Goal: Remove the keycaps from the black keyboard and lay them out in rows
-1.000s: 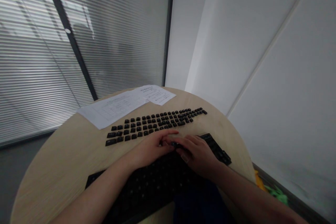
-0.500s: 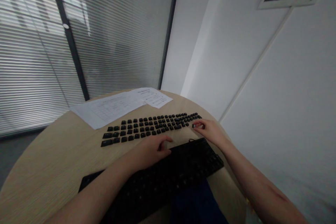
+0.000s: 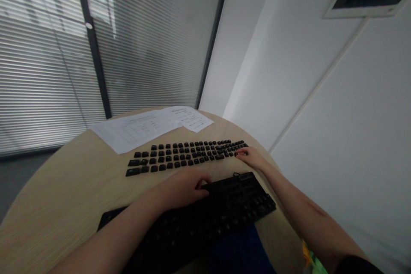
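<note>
A black keyboard [image 3: 236, 209] lies at the near side of the round table, its key bed partly stripped of keys. My left hand [image 3: 188, 186] is closed on its far edge, thumb on top and fingers curled over the rim; the forearm covers part of the left end. Beyond it, several loose black keycaps [image 3: 169, 165] are laid out in rows on the wood. At the right end of these rows, my right hand [image 3: 253, 157] has thumb and forefinger pinched on a small dark keycap [image 3: 240, 153], low by the tabletop.
Printed paper sheets [image 3: 141, 130] lie behind the keycap rows. The table [image 3: 61, 188] has a curved edge near a white wall [image 3: 337, 115] on the right and glass with blinds [image 3: 154, 51] behind. A short cable [image 3: 236, 174] shows behind the keyboard.
My right hand has lowered slightly toward the end of the keycap rows, its keycap still pinched. My left forefinger has curled in toward the keyboard's edge. The camera view has shifted slightly.
</note>
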Motion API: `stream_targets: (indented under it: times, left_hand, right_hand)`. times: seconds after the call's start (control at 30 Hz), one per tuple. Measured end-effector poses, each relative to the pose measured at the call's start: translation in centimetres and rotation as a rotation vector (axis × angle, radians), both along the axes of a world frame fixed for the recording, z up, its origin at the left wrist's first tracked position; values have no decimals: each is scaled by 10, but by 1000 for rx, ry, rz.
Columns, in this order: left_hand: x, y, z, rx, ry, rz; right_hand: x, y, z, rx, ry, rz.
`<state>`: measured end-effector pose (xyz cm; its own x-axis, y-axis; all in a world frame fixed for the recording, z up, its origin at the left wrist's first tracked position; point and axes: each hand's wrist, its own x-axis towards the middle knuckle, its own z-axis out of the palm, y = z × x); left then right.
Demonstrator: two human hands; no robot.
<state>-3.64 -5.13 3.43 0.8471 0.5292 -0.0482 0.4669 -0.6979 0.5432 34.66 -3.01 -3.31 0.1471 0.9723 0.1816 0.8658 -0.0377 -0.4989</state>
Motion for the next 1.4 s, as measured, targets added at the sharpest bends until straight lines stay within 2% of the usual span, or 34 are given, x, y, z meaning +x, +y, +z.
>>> stream_targets:
  times: [0.2, 0.5, 0.73, 0.87, 1.0, 1.13, 1.27, 1.4]
  left_hand:
    - [0, 0, 0, 16, 9, -1]
    - [0, 2, -2, 4, -40, -16]
    - [0, -1, 4, 2, -7, -15]
    - [0, -1, 5, 0, -1, -23]
    - [0, 3, 3, 35, 11, -3]
    - [-1, 7, 0, 80, -18, -61]
    - [-2, 7, -2, 59, 8, -78]
    - [-1, 7, -1, 14, 3, -70]
  right_hand:
    - [1, -2, -3, 65, 0, -16]
    - [-5, -3, 5, 76, -43, -29]
    - [-14, -1, 4, 91, -53, -33]
    - [-12, -9, 13, 138, -65, -70]
    - [-7, -34, 34, 207, -78, -124]
    - [-11, -78, 49, 253, -78, -166]
    - [-20, -127, 51, 266, -89, -144]
    - [-22, -163, 49, 286, -27, -160]
